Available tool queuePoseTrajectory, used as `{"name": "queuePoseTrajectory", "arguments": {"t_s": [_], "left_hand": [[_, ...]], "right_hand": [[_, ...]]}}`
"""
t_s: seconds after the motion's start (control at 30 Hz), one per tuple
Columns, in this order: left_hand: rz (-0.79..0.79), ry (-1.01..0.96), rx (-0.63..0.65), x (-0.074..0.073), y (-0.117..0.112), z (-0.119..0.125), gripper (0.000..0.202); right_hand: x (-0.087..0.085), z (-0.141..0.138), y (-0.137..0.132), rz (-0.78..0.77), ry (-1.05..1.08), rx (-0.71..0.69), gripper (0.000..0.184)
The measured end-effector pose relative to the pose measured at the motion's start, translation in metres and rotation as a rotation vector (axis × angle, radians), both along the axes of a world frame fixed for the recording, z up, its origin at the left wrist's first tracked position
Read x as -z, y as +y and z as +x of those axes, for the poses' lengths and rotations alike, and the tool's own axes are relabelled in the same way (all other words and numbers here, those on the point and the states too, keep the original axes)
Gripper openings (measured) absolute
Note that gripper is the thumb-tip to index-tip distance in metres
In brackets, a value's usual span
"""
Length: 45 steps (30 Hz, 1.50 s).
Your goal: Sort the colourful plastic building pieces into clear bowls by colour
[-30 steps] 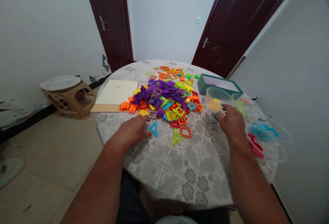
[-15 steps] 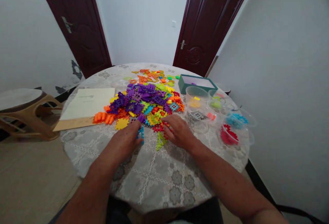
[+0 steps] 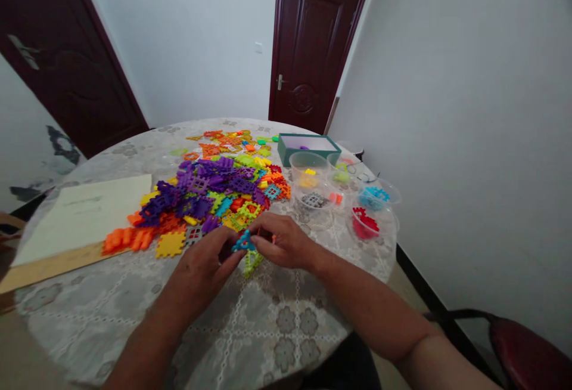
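Between my two hands is a small blue plastic building piece [image 3: 243, 241] with toothed edges. My left hand [image 3: 206, 262] is closed on it from the left, thumb and fingers pinching its edge. From the right, my right hand [image 3: 283, 241] also grips it with thumb and forefinger; a bit of orange-red shows by its curled fingers. Just below lies a lime-green triangular piece [image 3: 252, 263], partly covered by the hands. Beyond them rises a heap of mixed interlocking pieces [image 3: 210, 184], mostly purple, with orange, yellow, green and red ones.
Clear plastic tubs [image 3: 309, 166] with sorted yellow, grey, blue and red pieces stand on the right. Behind them is a green box [image 3: 308, 145]. A pale sheet [image 3: 84, 211] with a wooden strip [image 3: 62, 268] lies at left. Flat orange pieces [image 3: 227, 139] are spread at the back.
My view has turned to the right. The blue piece, earlier in my left hand alone, is now between both hands, which have come together. My right hand has left the pile's edge.
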State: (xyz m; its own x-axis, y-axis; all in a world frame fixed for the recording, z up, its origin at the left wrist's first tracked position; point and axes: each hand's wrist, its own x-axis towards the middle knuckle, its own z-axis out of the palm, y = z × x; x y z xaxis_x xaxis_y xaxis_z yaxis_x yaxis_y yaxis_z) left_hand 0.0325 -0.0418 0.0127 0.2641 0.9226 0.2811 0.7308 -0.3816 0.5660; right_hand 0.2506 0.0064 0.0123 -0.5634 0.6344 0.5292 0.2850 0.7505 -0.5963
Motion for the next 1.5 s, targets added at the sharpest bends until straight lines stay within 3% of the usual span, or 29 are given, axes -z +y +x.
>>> {"name": "queuePoseTrajectory", "arguments": {"t_s": [0.13,0.27,0.37,0.43,0.53,0.6,0.67,0.73,0.8,0.93,1.0,1.17,1.33,1.5], "left_hand": [[-0.059,0.052,-0.03,0.002,0.002,-0.007,0.016],[-0.174,0.204,-0.06,0.011,0.0,-0.021,0.023],[-0.239,0.264,-0.054,0.012,-0.005,-0.022,0.029],[-0.247,0.277,-0.04,0.011,-0.008,-0.017,0.031],[-0.221,0.277,-0.006,0.009,-0.01,-0.004,0.037],[-0.209,0.284,0.018,0.009,-0.011,0.005,0.044],[-0.214,0.321,0.029,0.01,-0.01,0.014,0.047],[-0.224,0.37,0.029,0.011,-0.009,0.02,0.043],[-0.223,0.396,0.033,0.012,-0.009,0.022,0.039],[-0.224,0.376,0.044,0.013,-0.009,0.02,0.042],[-0.233,0.359,0.051,0.014,-0.009,0.017,0.048],[-0.235,0.364,0.036,0.013,-0.011,0.007,0.043],[-0.221,0.374,0.021,0.014,-0.013,-0.005,0.027],[-0.242,0.344,-0.13,0.014,-0.01,-0.016,0.037]], "right_hand": [[-0.036,0.045,0.005,0.132,-0.112,0.306,0.011],[-0.064,0.127,0.021,0.282,-0.178,0.83,0.017],[-0.068,0.197,0.037,0.356,-0.453,1.174,0.023],[-0.064,0.238,0.045,0.303,-0.672,1.311,0.026],[-0.057,0.28,0.051,0.208,-0.831,1.36,0.027],[-0.054,0.288,0.051,0.159,-0.867,1.389,0.028],[-0.049,0.278,0.047,0.166,-0.857,1.381,0.03],[-0.042,0.249,0.039,0.227,-0.78,1.253,0.03],[-0.032,0.208,0.027,0.245,-0.654,0.995,0.027],[-0.004,0.116,-0.001,0.078,-0.503,0.423,0.024],[0.008,0.079,-0.011,0.034,-0.525,0.286,0.027],[0.023,0.032,-0.016,0.0,-0.67,0.273,0.023],[0.027,0.031,-0.012,-0.07,-0.681,0.244,0.034],[0.027,0.034,-0.012,-0.115,-0.635,0.177,0.027]]}}
